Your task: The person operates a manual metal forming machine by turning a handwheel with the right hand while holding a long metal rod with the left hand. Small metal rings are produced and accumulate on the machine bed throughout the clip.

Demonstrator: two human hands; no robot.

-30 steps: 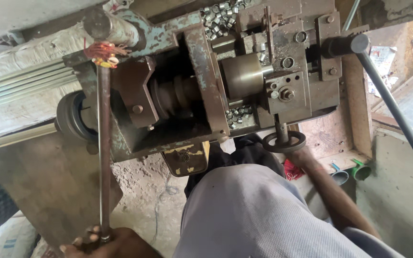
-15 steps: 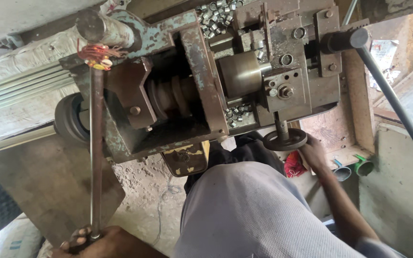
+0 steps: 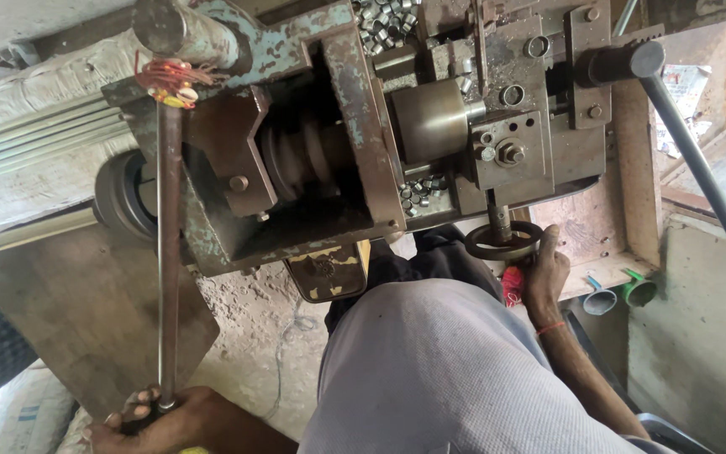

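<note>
Soft daylight fills the scene, strongest at the upper right, where the ground beyond the long black handle (image 3: 699,160) looks washed out. The recess around the machine's pulley (image 3: 304,160) sits in deep shadow, and the steel chuck (image 3: 430,118) carries a dull sheen. Focus is fairly sharp at centre, while the left hand (image 3: 165,420) at the bottom edge is slightly soft and lines bend toward the corners.

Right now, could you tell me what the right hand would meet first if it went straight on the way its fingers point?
The right hand already has its fingers at the small black handwheel; straight on it would press into that wheel's rim, then likely the machine's block above, though depth is unclear.
</note>
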